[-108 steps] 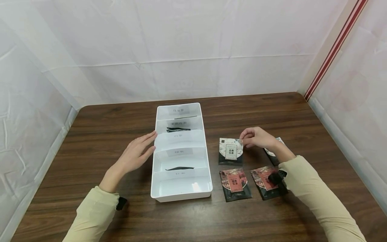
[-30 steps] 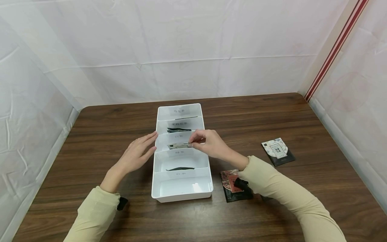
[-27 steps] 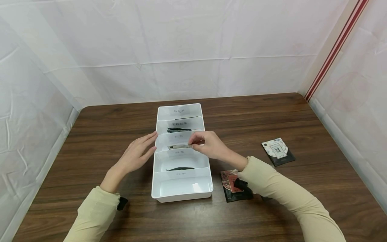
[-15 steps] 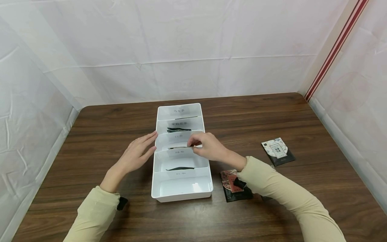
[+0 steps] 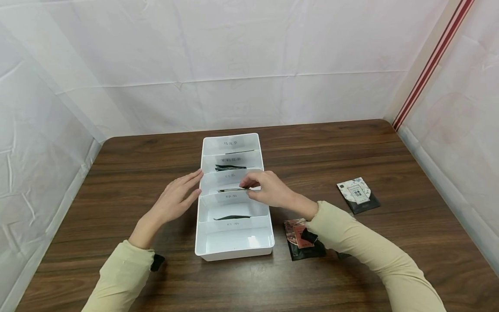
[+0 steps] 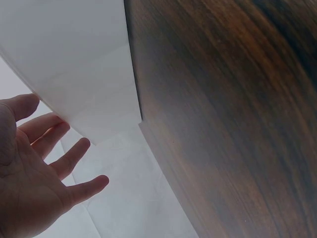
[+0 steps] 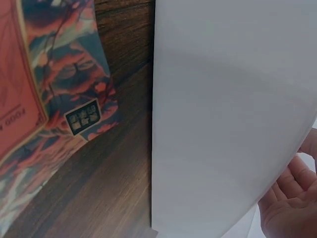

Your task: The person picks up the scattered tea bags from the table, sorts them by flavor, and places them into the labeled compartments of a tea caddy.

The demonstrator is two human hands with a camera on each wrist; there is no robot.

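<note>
Only head view shows right hand (image 5: 269, 190) pinching packet (image 5: 232, 190) over tray (image 5: 234, 251).

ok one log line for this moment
left hand: flat against tray side | right hand: pinching packet in third slot | table: white packet, red packet

My right arm covers most of the red packet (image 5: 298, 232) on the table. The labels in the tray (image 5: 234, 251) are too small to read. My right hand (image 7: 292, 203) is cut off by my wrist view's edge.
</note>
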